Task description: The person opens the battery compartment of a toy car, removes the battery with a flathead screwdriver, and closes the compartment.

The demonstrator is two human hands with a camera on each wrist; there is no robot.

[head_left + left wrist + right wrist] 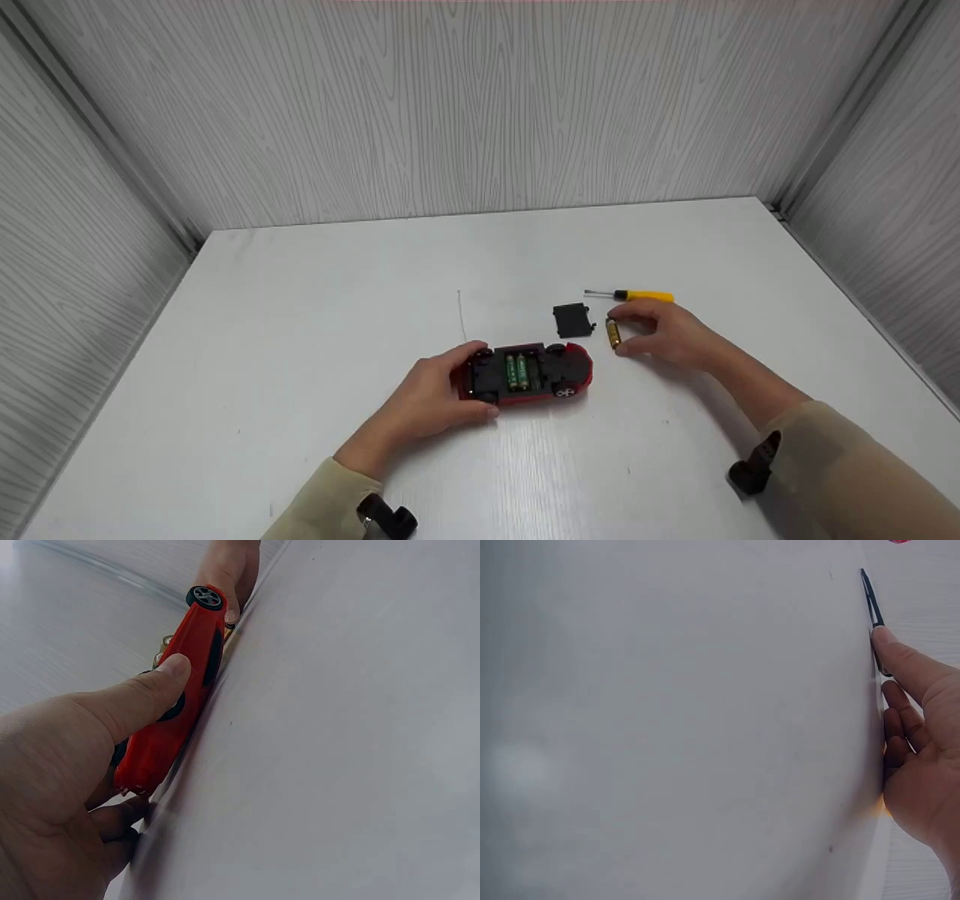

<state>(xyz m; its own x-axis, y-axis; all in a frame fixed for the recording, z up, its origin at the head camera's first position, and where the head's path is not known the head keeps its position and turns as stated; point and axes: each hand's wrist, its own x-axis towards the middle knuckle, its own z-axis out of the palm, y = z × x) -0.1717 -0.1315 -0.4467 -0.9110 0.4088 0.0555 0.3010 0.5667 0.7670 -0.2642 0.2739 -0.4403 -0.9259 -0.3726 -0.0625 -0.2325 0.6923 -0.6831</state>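
Observation:
A red toy car (585,360) lies upside down with its black underside facing up. My left hand (433,396) grips it at its left end, thumb along the near side and fingers at the far side. In its uncovered battery compartment, two green batteries (517,372) lie side by side, with a dark slot to their right. To the right of the car, my right hand (671,336) pinches a gold battery (614,334) by its ends, thumb at the near end, low over the table. In the left wrist view the car's red side (184,675) shows under the thumb.
A black battery cover (574,321) lies just left of the gold battery. Behind the right hand is a screwdriver (646,295) with a yellow handle. A thin white antenna (461,315) sticks out behind the car. Grey wood-grain panels (480,112) enclose the white table (337,300).

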